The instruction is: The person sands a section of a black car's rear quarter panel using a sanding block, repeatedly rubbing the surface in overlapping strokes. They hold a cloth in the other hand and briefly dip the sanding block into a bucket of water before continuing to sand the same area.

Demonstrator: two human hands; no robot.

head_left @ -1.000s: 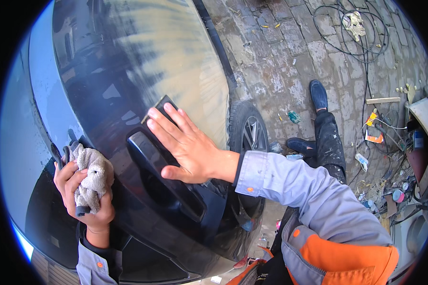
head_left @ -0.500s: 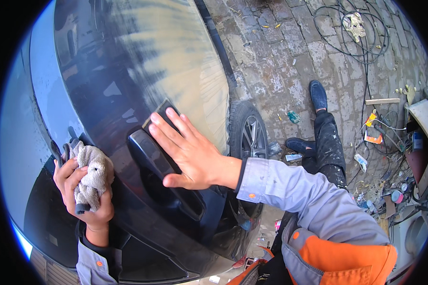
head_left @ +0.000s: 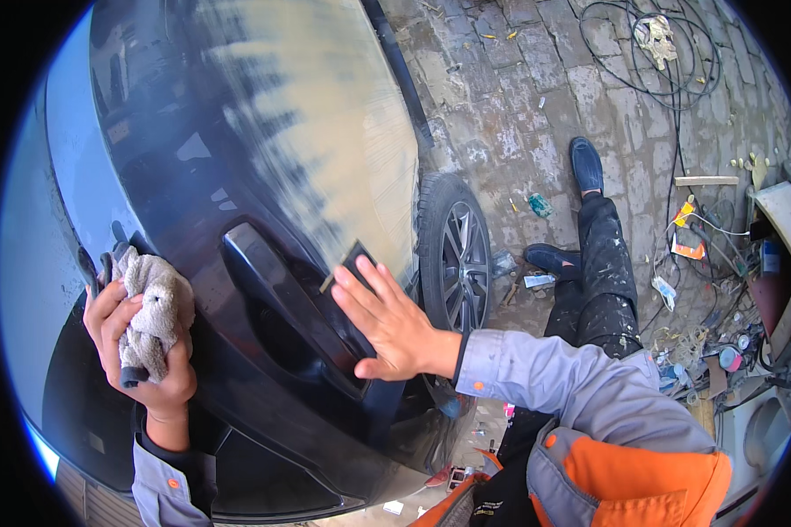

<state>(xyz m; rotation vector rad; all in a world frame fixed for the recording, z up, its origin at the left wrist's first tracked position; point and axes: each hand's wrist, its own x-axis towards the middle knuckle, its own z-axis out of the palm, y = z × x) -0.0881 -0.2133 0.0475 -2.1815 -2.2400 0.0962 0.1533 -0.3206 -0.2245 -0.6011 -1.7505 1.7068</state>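
My right hand (head_left: pixel 395 325) lies flat with its fingers stretched over a small dark sheet of sandpaper (head_left: pixel 357 260), pressing it on the dark car panel just right of the door handle (head_left: pixel 272 272). Most of the sheet is hidden beneath the fingers. A bunched grey cloth (head_left: pixel 158 303) with dark, finger-like ends is gripped in my left hand (head_left: pixel 105 334), against the car near the window. Tan filler, sanded to streaky edges, covers part of the panel (head_left: pixel 343 140) beyond my right hand.
The car's rear wheel (head_left: pixel 457 255) stands right of the panel. Stone paving (head_left: pixel 501 105) carries a coiled black cable (head_left: pixel 677 97), a wooden strip (head_left: pixel 707 181) and scattered litter. Parts and rubbish pile up at the right. My shoes (head_left: pixel 586 167) are on the paving.
My right hand has slid right and slightly down with the sandpaper, off the front of the door handle. My left hand and the cloth have shifted slightly left in view.
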